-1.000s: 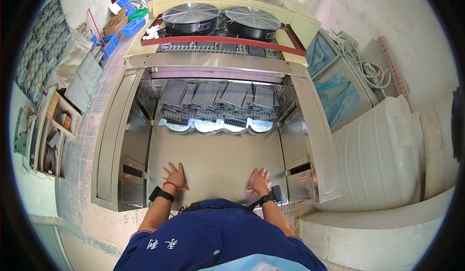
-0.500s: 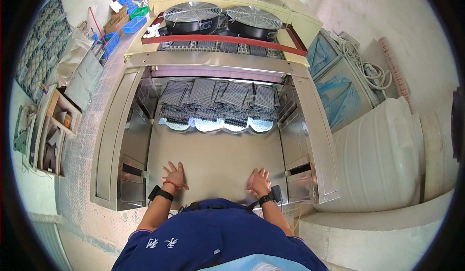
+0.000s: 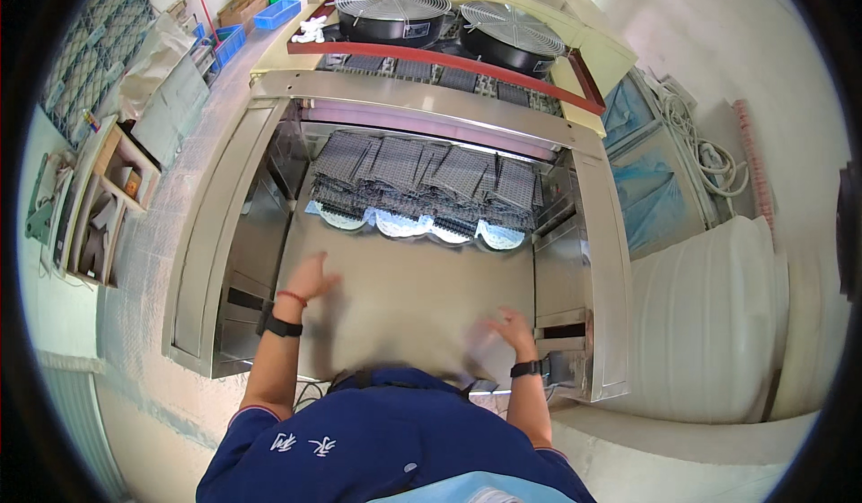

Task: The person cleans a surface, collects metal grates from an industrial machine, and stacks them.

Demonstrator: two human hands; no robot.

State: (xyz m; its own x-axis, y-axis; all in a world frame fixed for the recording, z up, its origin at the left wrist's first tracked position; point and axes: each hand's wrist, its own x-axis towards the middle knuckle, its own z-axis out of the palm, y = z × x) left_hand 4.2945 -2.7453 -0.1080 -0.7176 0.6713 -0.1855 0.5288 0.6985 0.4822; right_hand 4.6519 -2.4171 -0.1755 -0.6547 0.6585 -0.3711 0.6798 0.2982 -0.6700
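left hand [image 3: 310, 278] and right hand [image 3: 514, 330] have moved apart, blurred, partly spread, empty, over the metal surface [image 3: 413, 292].

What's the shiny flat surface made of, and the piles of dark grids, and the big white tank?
Flat surface: likely metal, perhaps steel, smooth with a soft grey sheen.
Dark grids: maybe plastic, with a dull finish and repeating holes; metal is possible.
White tank: probably plastic, satiny, with rounded, moulded-looking ridges.
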